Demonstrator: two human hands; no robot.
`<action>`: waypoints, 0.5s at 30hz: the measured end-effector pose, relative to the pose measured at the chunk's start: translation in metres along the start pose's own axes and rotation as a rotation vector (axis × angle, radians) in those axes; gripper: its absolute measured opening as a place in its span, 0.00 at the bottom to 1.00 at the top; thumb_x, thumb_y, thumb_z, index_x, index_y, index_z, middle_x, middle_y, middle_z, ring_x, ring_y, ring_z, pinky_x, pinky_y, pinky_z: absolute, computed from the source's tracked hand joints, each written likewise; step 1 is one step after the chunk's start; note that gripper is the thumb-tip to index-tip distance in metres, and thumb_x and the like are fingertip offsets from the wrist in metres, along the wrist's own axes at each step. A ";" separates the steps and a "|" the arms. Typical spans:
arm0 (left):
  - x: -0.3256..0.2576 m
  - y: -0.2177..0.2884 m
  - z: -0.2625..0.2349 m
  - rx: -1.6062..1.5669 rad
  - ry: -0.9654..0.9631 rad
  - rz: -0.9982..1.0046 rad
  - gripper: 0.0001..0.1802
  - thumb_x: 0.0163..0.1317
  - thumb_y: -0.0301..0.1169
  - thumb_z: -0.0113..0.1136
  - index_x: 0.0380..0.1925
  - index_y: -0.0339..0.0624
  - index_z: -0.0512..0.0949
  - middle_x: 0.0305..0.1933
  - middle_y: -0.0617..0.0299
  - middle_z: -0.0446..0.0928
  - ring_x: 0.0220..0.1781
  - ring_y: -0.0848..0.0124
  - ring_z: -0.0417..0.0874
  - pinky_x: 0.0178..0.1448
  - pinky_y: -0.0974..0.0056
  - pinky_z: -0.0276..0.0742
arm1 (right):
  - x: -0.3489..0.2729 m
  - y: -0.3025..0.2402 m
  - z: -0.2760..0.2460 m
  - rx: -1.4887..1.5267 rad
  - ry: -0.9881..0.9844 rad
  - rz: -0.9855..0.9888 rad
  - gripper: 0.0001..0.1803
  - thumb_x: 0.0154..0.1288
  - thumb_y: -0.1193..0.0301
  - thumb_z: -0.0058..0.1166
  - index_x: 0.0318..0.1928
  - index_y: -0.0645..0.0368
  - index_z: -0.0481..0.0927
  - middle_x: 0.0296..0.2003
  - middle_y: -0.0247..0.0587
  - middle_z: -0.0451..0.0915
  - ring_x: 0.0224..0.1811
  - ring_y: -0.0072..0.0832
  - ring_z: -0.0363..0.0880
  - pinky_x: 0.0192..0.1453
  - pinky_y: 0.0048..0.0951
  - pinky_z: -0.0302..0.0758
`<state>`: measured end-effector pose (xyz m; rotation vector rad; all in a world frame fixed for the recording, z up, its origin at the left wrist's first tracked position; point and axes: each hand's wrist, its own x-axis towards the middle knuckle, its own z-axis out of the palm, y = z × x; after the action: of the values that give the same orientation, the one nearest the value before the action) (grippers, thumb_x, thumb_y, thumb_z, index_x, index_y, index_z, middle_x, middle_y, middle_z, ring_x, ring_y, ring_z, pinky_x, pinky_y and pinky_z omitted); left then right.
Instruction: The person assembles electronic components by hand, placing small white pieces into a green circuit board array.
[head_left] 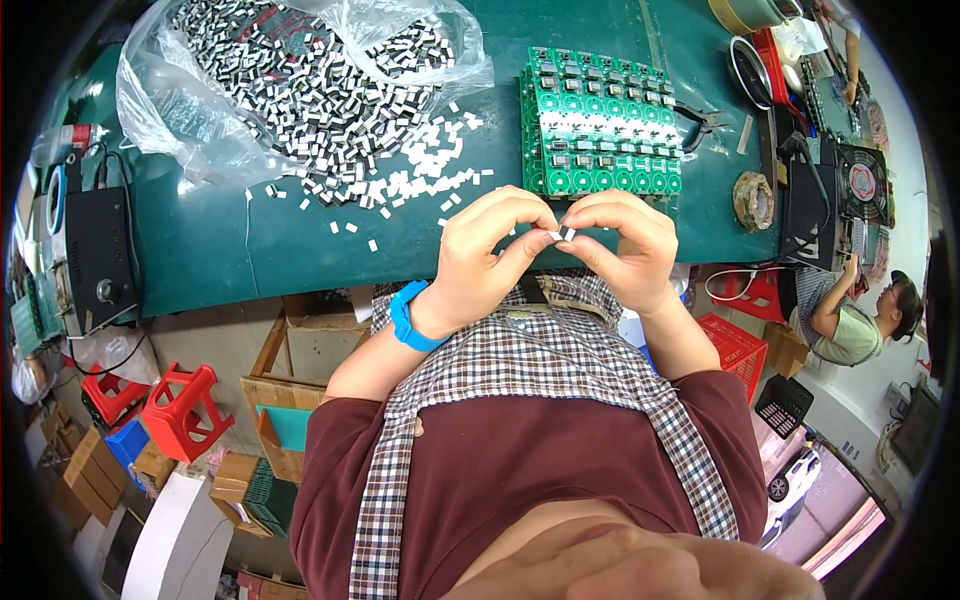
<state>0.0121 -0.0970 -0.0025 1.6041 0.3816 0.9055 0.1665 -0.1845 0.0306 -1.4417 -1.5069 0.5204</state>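
Just over the table's near edge, my left hand (490, 250) and my right hand (632, 240) meet fingertip to fingertip, both closed in a pinch. Between them is a small rectangular black-and-white pad (567, 234); a white bit shows on its left side, by my left thumb. Right beyond my hands stands a stack of green circuit boards (600, 125) with rows of round patterns and small parts. To the left, a clear plastic bag (160, 115) lies open, with a large heap of similar black-and-white pads (340, 110) in it and spilling out.
Loose white pieces (425, 165) lie scattered on the green table (200, 255). Pliers (703, 125) rest beside the boards, and a tape roll (753, 200) sits farther right. A black box (100, 260) stands at the left edge. Another person (860, 310) is at the right.
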 end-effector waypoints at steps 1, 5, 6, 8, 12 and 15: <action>0.000 -0.002 0.000 0.000 0.000 0.000 0.05 0.51 0.20 0.63 0.28 0.35 0.77 0.31 0.57 0.78 0.35 0.67 0.79 0.40 0.66 0.73 | 0.000 0.001 0.000 0.007 -0.002 -0.011 0.11 0.46 0.79 0.66 0.32 0.62 0.80 0.30 0.40 0.81 0.33 0.29 0.81 0.37 0.26 0.77; -0.001 -0.008 0.000 -0.051 -0.085 0.034 0.05 0.53 0.20 0.60 0.30 0.36 0.74 0.31 0.57 0.76 0.33 0.64 0.78 0.38 0.65 0.73 | 0.003 0.000 -0.003 0.022 -0.073 -0.039 0.10 0.45 0.79 0.66 0.31 0.63 0.79 0.29 0.40 0.81 0.32 0.30 0.81 0.37 0.26 0.77; -0.003 -0.008 -0.001 -0.080 -0.119 0.014 0.05 0.54 0.21 0.59 0.30 0.36 0.74 0.31 0.57 0.76 0.34 0.64 0.78 0.39 0.64 0.73 | 0.004 0.000 -0.004 0.026 -0.076 -0.040 0.10 0.45 0.79 0.66 0.31 0.63 0.79 0.29 0.40 0.81 0.32 0.30 0.81 0.37 0.26 0.77; -0.004 -0.010 0.001 -0.102 -0.113 0.021 0.04 0.54 0.21 0.59 0.30 0.36 0.74 0.31 0.57 0.76 0.33 0.64 0.78 0.39 0.64 0.73 | 0.005 -0.002 -0.005 0.042 -0.126 -0.034 0.10 0.45 0.80 0.65 0.31 0.63 0.79 0.28 0.40 0.80 0.31 0.31 0.80 0.36 0.26 0.76; -0.003 -0.009 0.003 -0.103 -0.088 0.069 0.04 0.54 0.22 0.60 0.30 0.37 0.74 0.31 0.57 0.76 0.34 0.64 0.78 0.39 0.64 0.73 | 0.004 -0.006 -0.003 -0.026 -0.105 -0.074 0.11 0.44 0.81 0.65 0.31 0.63 0.79 0.29 0.41 0.80 0.31 0.32 0.81 0.36 0.26 0.77; -0.002 -0.011 0.002 -0.039 -0.023 0.113 0.07 0.52 0.21 0.61 0.32 0.37 0.76 0.33 0.55 0.78 0.36 0.63 0.79 0.40 0.64 0.75 | -0.001 -0.001 0.000 -0.103 0.030 -0.147 0.13 0.42 0.81 0.67 0.31 0.64 0.79 0.29 0.42 0.81 0.32 0.32 0.82 0.36 0.27 0.78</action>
<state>0.0148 -0.0968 -0.0140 1.6117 0.2578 0.9741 0.1658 -0.1860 0.0315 -1.3980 -1.6210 0.3347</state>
